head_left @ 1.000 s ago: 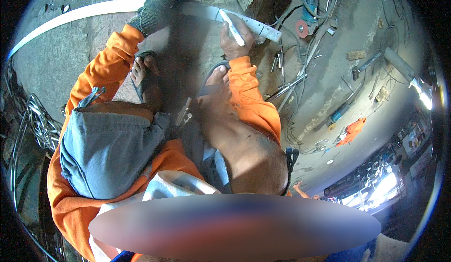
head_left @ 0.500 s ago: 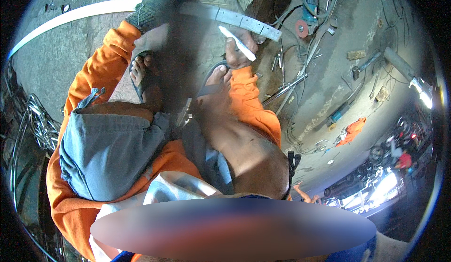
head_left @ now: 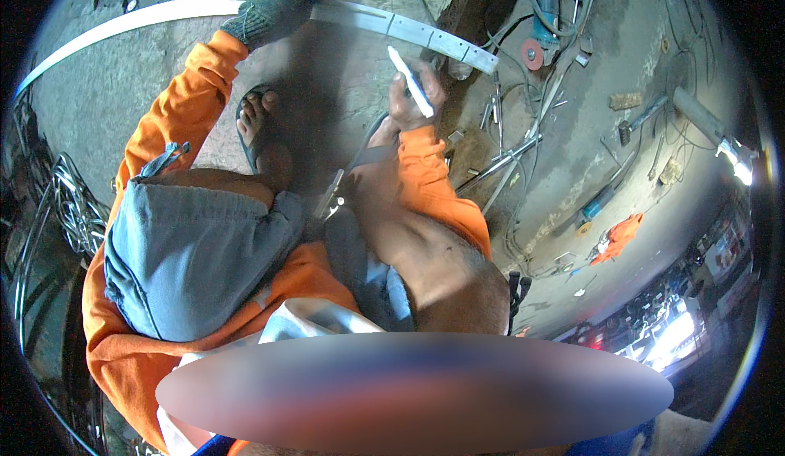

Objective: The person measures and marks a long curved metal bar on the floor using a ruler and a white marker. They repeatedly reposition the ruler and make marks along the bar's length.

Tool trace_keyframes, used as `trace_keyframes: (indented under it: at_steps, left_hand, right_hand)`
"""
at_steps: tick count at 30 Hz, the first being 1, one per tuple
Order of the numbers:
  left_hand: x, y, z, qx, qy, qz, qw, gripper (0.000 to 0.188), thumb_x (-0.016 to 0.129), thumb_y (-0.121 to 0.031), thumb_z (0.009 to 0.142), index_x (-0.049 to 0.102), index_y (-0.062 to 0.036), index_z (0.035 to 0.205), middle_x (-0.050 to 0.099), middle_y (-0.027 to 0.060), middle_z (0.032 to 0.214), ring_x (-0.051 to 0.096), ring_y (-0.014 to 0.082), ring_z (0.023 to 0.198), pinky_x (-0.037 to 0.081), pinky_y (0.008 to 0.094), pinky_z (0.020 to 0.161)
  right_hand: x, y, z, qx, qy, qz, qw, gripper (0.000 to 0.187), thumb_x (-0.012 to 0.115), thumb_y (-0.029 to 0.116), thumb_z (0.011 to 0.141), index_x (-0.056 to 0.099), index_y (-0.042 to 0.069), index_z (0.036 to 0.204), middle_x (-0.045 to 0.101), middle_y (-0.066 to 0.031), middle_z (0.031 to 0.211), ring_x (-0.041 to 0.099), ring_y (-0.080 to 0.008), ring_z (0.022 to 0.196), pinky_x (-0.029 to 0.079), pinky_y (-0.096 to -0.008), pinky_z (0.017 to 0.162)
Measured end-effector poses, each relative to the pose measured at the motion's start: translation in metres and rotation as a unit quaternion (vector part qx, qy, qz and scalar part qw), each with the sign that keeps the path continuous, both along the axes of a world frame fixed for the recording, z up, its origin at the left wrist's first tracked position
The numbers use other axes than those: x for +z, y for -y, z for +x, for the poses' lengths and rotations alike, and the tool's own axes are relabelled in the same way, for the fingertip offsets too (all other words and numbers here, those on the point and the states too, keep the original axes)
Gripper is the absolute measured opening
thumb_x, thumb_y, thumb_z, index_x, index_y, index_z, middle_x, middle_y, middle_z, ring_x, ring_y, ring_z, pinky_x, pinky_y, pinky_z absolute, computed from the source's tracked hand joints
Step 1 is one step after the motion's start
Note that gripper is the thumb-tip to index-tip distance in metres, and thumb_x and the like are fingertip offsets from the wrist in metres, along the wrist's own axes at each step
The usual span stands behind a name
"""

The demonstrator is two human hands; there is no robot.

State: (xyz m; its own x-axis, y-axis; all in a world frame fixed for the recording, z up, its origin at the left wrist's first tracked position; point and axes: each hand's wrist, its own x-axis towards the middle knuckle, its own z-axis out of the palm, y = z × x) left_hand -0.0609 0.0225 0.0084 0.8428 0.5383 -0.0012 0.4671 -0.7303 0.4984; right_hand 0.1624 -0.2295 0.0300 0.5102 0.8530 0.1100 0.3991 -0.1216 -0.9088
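Observation:
My left hand (head_left: 278,11), in a dark knitted glove, is closed around a long flat metal strip (head_left: 147,20) above the floor. The strip runs from the far left past the glove. Several dark lines cross its right part. My bare right hand (head_left: 424,99) grips a slim white marker (head_left: 411,82) between the fingers. Its upper end points toward the strip but stays apart from it. Some of the right fingers are hidden behind the marker and in shadow.
A teal angle grinder (head_left: 546,16) with a pink disc lies at the far right; another teal power tool (head_left: 595,204) lies nearer, by an orange cloth (head_left: 619,237). Metal rods (head_left: 509,155) and cables litter the floor. Coiled cable (head_left: 75,203) is at left, a lit lamp (head_left: 740,167) at right.
My right hand and the marker have drawn slightly nearer to me, away from the strip, and the marker stands steeper. The left hand keeps its hold. The whole view has shifted a little.

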Motion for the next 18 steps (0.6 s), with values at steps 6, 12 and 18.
trace_keyframes:
  at_steps: [6,12,18]
  left_hand:
    - [0.002,0.004,0.003,0.003,0.032,0.009,0.999,0.023,0.064,-0.013,0.092,0.069,-0.0115,0.115,0.068,0.0181,0.104,0.063,0.0429,0.095,0.053,0.0496,0.082]
    - [-0.004,0.0,-0.002,0.031,0.051,-0.032,0.998,0.026,0.062,-0.012,0.094,0.068,-0.0119,0.12,0.067,0.019,0.107,0.063,0.0421,0.097,0.053,0.049,0.083]
    - [-0.007,0.001,-0.003,0.039,0.061,-0.022,0.997,0.027,0.063,-0.012,0.094,0.066,-0.012,0.121,0.066,0.0184,0.107,0.062,0.042,0.097,0.052,0.049,0.084]
  right_hand:
    - [-0.006,-0.038,0.011,0.021,0.034,0.014,0.999,0.026,0.067,0.019,0.082,0.072,0.004,0.102,0.073,-0.0125,0.09,0.07,-0.0251,0.081,0.056,-0.0375,0.079]
    - [-0.016,-0.047,0.014,0.022,0.06,0.008,0.998,0.025,0.07,0.014,0.078,0.071,0.008,0.102,0.073,-0.0133,0.088,0.072,-0.0296,0.077,0.058,-0.0395,0.073]
    - [-0.025,-0.051,0.012,0.02,0.044,0.03,0.998,0.026,0.073,0.011,0.077,0.073,0.008,0.103,0.074,-0.0124,0.091,0.073,-0.03,0.081,0.058,-0.039,0.076]
